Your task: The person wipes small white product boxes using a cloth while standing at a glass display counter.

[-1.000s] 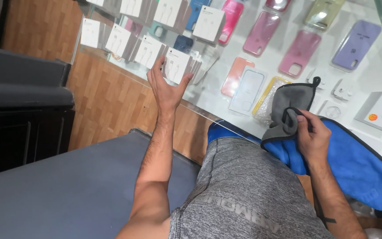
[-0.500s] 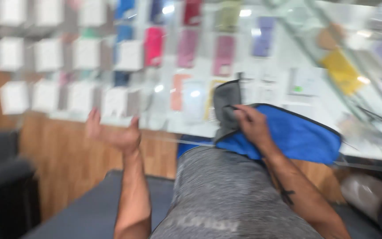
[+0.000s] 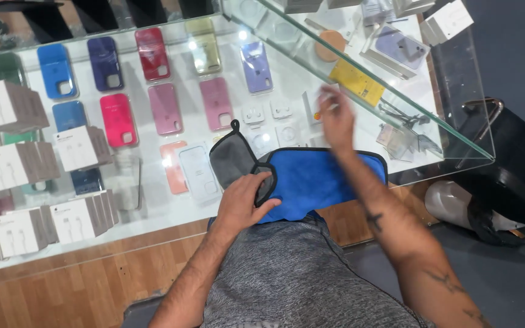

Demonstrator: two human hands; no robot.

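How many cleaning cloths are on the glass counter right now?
2: a grey cloth under the left hand, and a blue cloth spread beside it, below the right hand. None other shows.
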